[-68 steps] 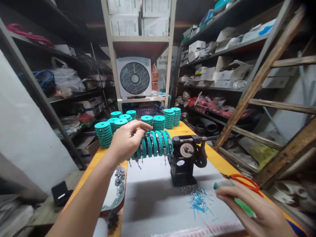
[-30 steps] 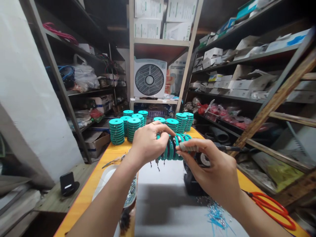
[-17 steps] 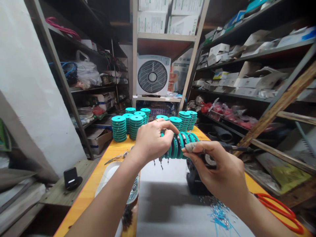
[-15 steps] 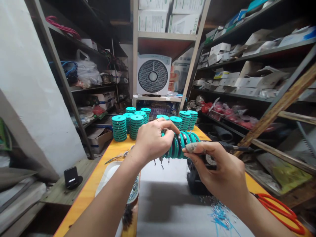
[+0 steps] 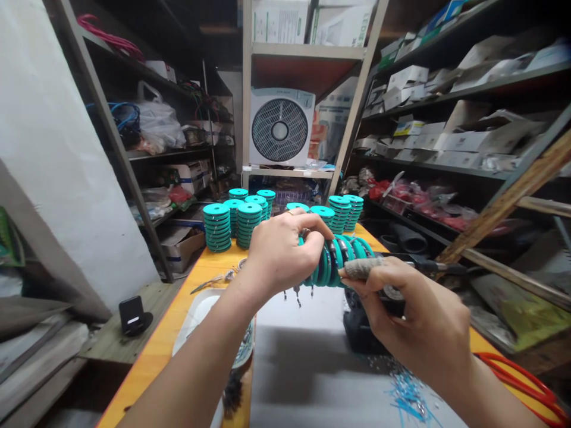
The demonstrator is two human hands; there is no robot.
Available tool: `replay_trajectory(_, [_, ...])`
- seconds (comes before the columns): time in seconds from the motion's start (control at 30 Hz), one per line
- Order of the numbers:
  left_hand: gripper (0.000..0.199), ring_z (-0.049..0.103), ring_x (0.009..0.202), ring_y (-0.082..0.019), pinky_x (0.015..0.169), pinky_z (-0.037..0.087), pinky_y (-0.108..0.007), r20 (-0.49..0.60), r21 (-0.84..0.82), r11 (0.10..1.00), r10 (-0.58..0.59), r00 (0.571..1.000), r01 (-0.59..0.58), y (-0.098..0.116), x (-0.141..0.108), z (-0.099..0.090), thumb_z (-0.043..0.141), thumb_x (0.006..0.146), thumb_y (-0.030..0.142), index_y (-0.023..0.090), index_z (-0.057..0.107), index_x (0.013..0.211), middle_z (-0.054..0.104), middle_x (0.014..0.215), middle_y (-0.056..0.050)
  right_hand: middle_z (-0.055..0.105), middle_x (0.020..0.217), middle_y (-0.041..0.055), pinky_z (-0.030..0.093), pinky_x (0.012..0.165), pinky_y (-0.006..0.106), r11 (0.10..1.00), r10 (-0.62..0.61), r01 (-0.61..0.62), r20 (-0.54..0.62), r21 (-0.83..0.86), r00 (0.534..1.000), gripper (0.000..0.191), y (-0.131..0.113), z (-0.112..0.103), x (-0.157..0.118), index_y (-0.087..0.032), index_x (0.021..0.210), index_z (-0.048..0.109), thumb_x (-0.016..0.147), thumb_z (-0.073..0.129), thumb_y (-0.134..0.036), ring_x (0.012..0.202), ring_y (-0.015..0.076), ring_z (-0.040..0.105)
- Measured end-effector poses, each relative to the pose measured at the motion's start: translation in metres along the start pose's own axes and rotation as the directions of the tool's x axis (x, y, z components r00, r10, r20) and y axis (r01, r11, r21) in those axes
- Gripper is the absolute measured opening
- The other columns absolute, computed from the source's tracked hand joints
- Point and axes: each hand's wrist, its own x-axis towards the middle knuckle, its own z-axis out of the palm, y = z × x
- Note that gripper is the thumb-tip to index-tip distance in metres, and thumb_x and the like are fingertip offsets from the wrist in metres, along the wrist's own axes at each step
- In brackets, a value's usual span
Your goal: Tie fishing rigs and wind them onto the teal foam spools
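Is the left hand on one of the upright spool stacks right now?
No, the left hand is on the sideways row of spools, nearer the camera than the upright stacks.

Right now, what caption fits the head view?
Left hand and right hand at a row of teal spools, spool stacks behind.

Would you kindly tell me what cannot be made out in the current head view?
In the head view:
Black machine: mostly hidden behind the right hand.
Row of teal spools: left end covered by the left hand.
Red-handled scissors: blades hidden behind the right forearm.
White tray: partly hidden by the left forearm.
Blue and silver bits: too small to identify.
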Motion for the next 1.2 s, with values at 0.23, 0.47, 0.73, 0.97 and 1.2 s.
replay_trajectory(0.23, [0.031, 0.054, 0.076, -0.014, 0.074, 0.042, -0.029, 0.005, -0.007, 1.000, -0.009, 1.000, 0.009, 0.000, 0.000, 0.000, 0.041, 0.079, 0.022, 0.030, 0.070, 0.080, 0.062, 0.086, 0.003, 0.063, 0.082, 0.0035, 0.047, 0.064, 0.025, 0.999, -0.045, 0.044, 0.030, 0.031, 0.999, 0.023, 0.001, -0.001, 0.000, -0.017, 0.082, 0.046, 0.077, 0.062, -0.001, 0.076, 0.0132, 0.061])
replay_trajectory(0.47, [0.031, 0.055, 0.077, -0.013, 0.074, 0.041, -0.029, 0.004, -0.012, 1.000, -0.010, 1.000, 0.010, 0.001, 0.000, 0.000, 0.040, 0.079, 0.022, 0.029, 0.070, 0.080, 0.062, 0.086, 0.003, 0.063, 0.090, 0.0049, 0.049, 0.078, 0.031, 0.988, -0.134, 0.124, 0.111, 0.093, 0.985, 0.030, 0.000, -0.006, 0.000, -0.015, 0.089, 0.052, 0.071, 0.057, 0.009, 0.086, 0.0155, 0.058])
replay_trajectory(0.73, [0.030, 0.056, 0.080, -0.013, 0.076, 0.041, -0.030, 0.007, 0.017, 1.000, -0.015, 1.000, 0.015, 0.001, 0.002, -0.001, 0.041, 0.077, 0.021, 0.031, 0.069, 0.079, 0.062, 0.088, 0.006, 0.053, 0.091, 0.0044, 0.041, 0.076, 0.033, 0.986, 0.141, -0.152, 0.143, 0.072, 0.980, 0.007, 0.007, -0.013, 0.017, -0.020, 0.084, 0.061, 0.080, 0.067, -0.019, 0.087, 0.0172, 0.049])
replay_trajectory(0.97, [0.030, 0.054, 0.075, -0.012, 0.070, 0.040, -0.029, -0.005, 0.024, 1.000, -0.004, 1.000, 0.004, 0.001, 0.001, 0.000, 0.042, 0.077, 0.020, 0.032, 0.069, 0.077, 0.062, 0.086, 0.007, 0.049, 0.084, 0.0028, 0.037, 0.073, 0.031, 0.965, 0.186, -0.229, 0.278, 0.130, 0.942, 0.007, 0.008, -0.011, 0.024, -0.019, 0.080, 0.057, 0.085, 0.062, -0.020, 0.085, 0.0164, 0.042])
replay_trajectory(1.2, [0.030, 0.056, 0.077, -0.014, 0.071, 0.042, -0.031, -0.018, 0.027, 1.000, 0.013, 1.000, -0.012, 0.000, 0.002, 0.001, 0.043, 0.077, 0.018, 0.030, 0.070, 0.077, 0.063, 0.086, 0.004, 0.050, 0.082, 0.0037, 0.038, 0.071, 0.030, 0.987, 0.137, -0.151, 0.219, 0.047, 0.966, 0.011, 0.005, -0.002, 0.022, -0.017, 0.079, 0.053, 0.084, 0.063, -0.018, 0.083, 0.0165, 0.042])
